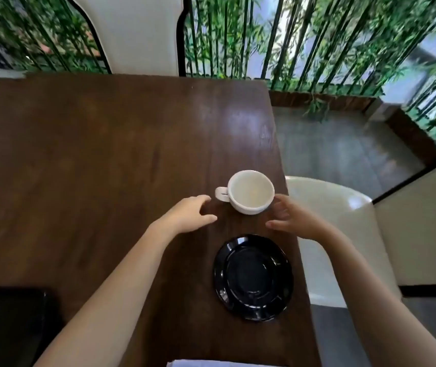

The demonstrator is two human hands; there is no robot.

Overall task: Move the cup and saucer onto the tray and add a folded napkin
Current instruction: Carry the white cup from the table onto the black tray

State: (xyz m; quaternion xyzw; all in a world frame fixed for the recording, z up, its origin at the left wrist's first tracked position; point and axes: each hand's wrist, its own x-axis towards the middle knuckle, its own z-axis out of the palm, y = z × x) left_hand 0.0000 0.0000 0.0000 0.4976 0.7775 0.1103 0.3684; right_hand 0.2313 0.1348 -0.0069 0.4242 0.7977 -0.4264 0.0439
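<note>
Landmark: white ceramic cup [248, 192], upright and empty, near the right edge of the dark brown wooden surface [92, 154].

- Black tray-like slab [7, 327]: far left of the cup and nearer the wearer, at the frame's lower corner; only partly in view, so whether it is the tray is a judgement.
- Left hand [187, 214]: just left of the cup and slightly nearer the wearer. Grip spread, fingers curled, holding nothing, apart from the cup.
- Cup handle: points left, toward the left hand; fingertips just short of it.
- Glossy black round saucer [253, 278]: directly nearer the wearer than the cup, separate from it, bare.
- Right hand [295, 221]: just right of the cup. Grip spread, empty; fingertips very close to the cup wall, contact not certain.
- White folded cloth [211, 363]: nearest the wearer, at the bottom edge, possibly the napkin.

Judgement: the cup sits between both grips, handle favouring the left.
</note>
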